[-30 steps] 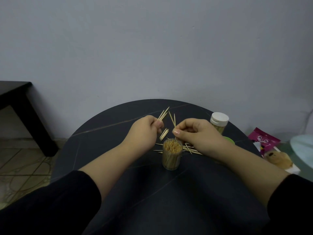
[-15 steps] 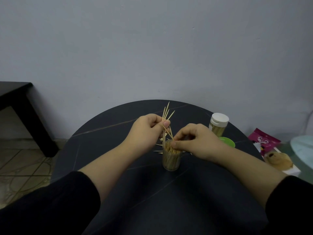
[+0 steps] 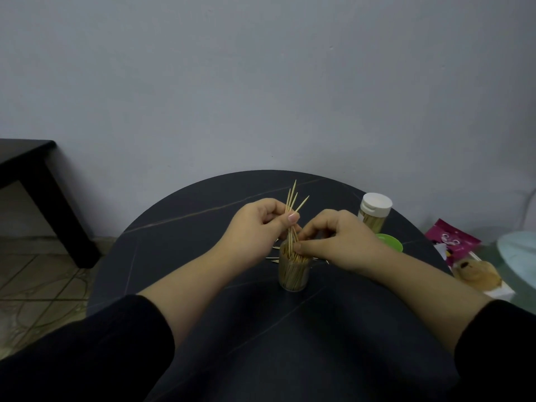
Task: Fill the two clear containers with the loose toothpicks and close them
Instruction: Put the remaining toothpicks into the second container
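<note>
You're sitting at the desk [image 3: 203,285] with the open container [image 3: 293,274] standing in the middle, right in front of you. Your left hand [image 3: 255,227] is holding a bunch of toothpicks [image 3: 293,204] upright over its mouth from behind-left, and your right hand [image 3: 339,242] is pinching their lower ends at the rim from the right. Loose toothpicks [image 3: 272,258] are lying on the desk behind the container. The capped container [image 3: 374,213] is standing back-right, with a loose lid [image 3: 390,242] lying just in front of it.

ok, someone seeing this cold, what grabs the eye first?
At centre, the left hand pinches a fan of toothpicks upright over the open, nearly full clear container, the right hand pinching them at its mouth. Behind, to the right, the second container stands white-capped.
</note>
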